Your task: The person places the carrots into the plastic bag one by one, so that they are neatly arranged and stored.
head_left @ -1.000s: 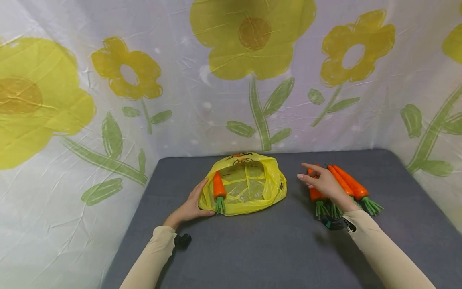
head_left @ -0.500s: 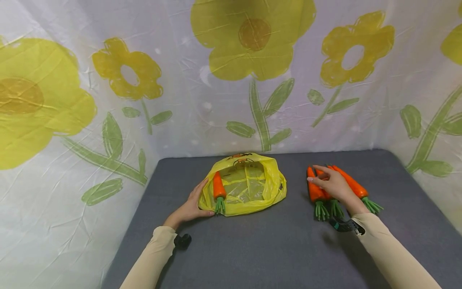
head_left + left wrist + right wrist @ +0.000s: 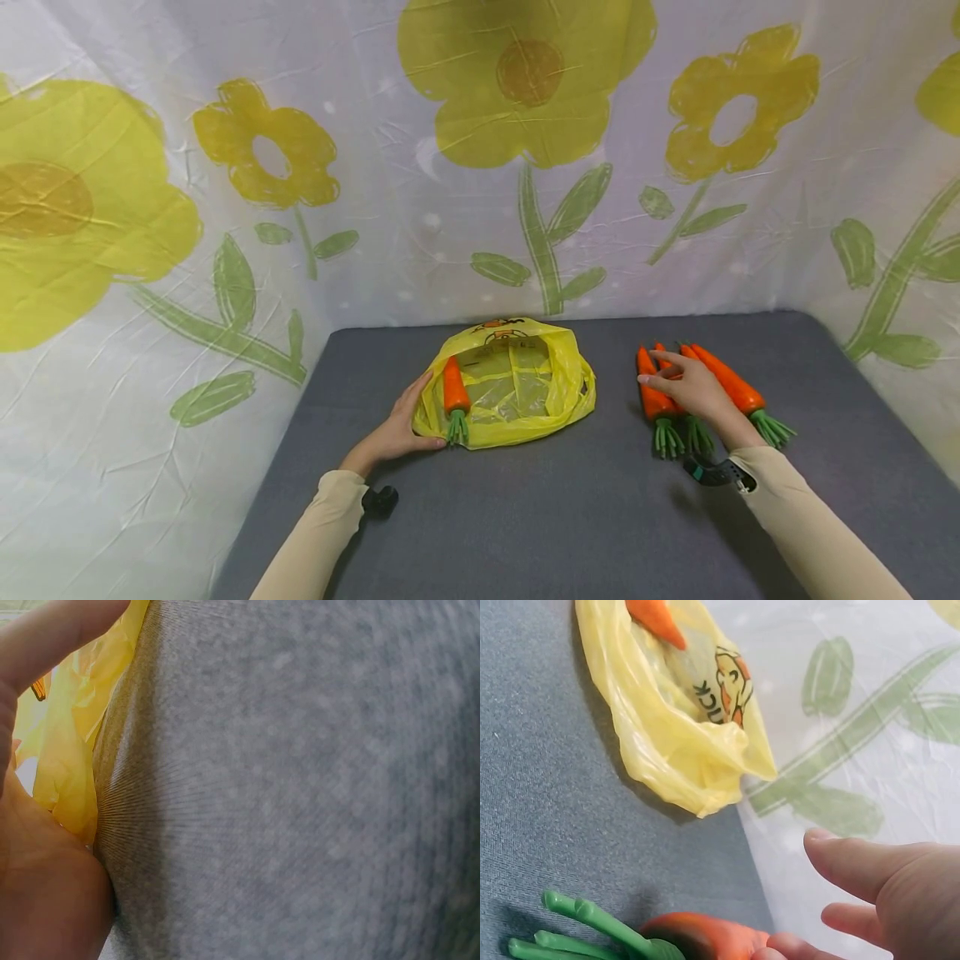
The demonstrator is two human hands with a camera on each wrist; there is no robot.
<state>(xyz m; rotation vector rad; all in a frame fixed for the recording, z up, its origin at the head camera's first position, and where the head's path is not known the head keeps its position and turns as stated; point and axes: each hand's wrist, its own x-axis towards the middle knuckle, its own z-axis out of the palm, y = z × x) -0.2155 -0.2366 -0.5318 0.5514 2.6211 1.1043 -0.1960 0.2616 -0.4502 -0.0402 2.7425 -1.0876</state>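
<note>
A yellow plastic bag lies with its mouth towards me, and one orange carrot with green stalks is at its left inside. My left hand rests against the bag's left side, thumb spread from the fingers; the left wrist view shows this palm beside the yellow plastic. Over a group of several carrots on the right is my right hand, partly covering them. In the right wrist view its thumb stands apart from the nearest carrot, while a fingertip meets that carrot's side.
The dark grey table carries the bag at middle left and the carrots at right. A white cloth with yellow flowers rises behind the table's far edge and along both sides.
My right hand has shifted right and slightly down over the carrots, uncovering the leftmost one. My left hand and the bag have kept their place.
</note>
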